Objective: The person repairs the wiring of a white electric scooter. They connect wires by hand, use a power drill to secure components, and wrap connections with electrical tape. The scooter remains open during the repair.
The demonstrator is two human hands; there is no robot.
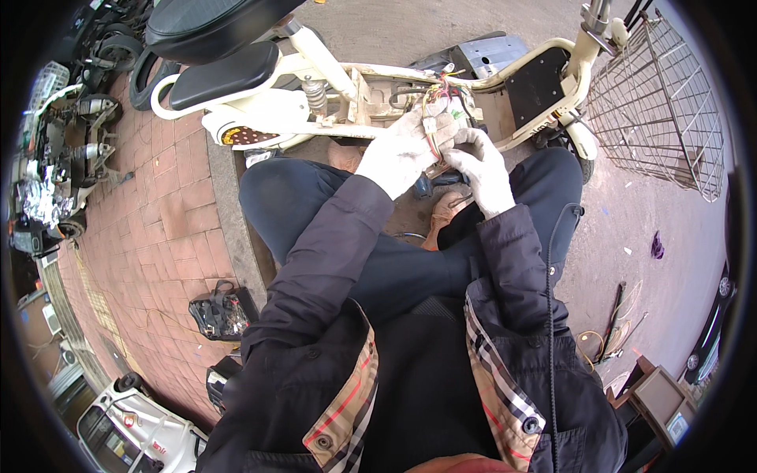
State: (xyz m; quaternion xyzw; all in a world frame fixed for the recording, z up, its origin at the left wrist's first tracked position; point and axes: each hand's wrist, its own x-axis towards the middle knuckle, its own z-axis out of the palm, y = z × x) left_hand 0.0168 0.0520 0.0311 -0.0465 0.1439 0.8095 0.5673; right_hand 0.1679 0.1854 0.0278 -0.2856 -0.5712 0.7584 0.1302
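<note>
Both my hands wear whitish work gloves and meet in front of a cream electric scooter (337, 69). My left hand (400, 154) is closed on a bundle of thin coloured wires (433, 142), with a pale connector lying against its fingers. Close by on the right, my right hand (482, 169) pinches at the same wires, its fingertips nearly touching the left hand. More loose wires (446, 85), red, yellow and green, rise from the scooter's open floor section just beyond. Below the hands, a dark blue tool handle (423, 187) shows partly; its kind is unclear.
A wire basket (658, 102) juts out at the scooter's front right. Its black seat (225, 76) stands at left. A grey plastic panel (489, 57) lies behind the frame. On the brick paving sits a black tool bag (222, 312); a kerb (236, 213) runs beside my left leg.
</note>
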